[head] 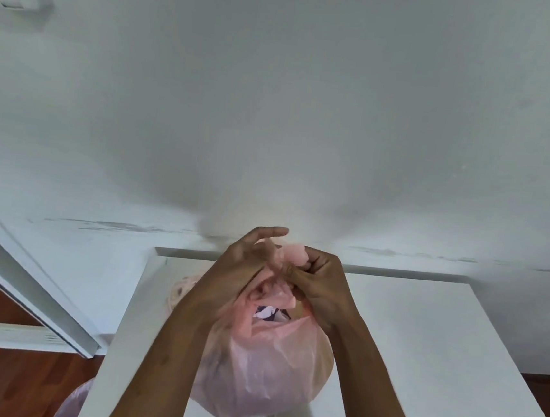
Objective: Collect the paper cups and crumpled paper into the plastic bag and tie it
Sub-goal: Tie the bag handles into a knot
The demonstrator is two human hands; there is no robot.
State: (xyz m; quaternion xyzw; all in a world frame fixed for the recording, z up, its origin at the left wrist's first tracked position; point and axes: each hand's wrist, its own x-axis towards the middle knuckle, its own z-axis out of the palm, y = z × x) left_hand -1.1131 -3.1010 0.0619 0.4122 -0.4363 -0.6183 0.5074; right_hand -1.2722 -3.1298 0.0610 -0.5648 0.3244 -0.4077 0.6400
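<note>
A person's two bare forearms reach forward over a white table (423, 323) that stands against a white wall (310, 111). A full, pale pink plastic bag (261, 375) sits on the table towards its left edge, nearer the front than the back. Both hands meet at the top of the bag, touching each other. The right hand (324, 280) has its fingers curled tightly round the gathered neck of the bag (290, 257), with a tuft of pink plastic standing up above the fist. The left hand (241, 265) is pressed against the same gathered plastic; its upper fingers stretch out loosely towards the wall, and its lower fingers seem to pinch the plastic, though motion blur makes that uncertain. Through a gap below the neck, something white and dark (270, 312) shows inside the bag. A pale round object (180, 291) lies on the table behind the left forearm, partly hidden.
</note>
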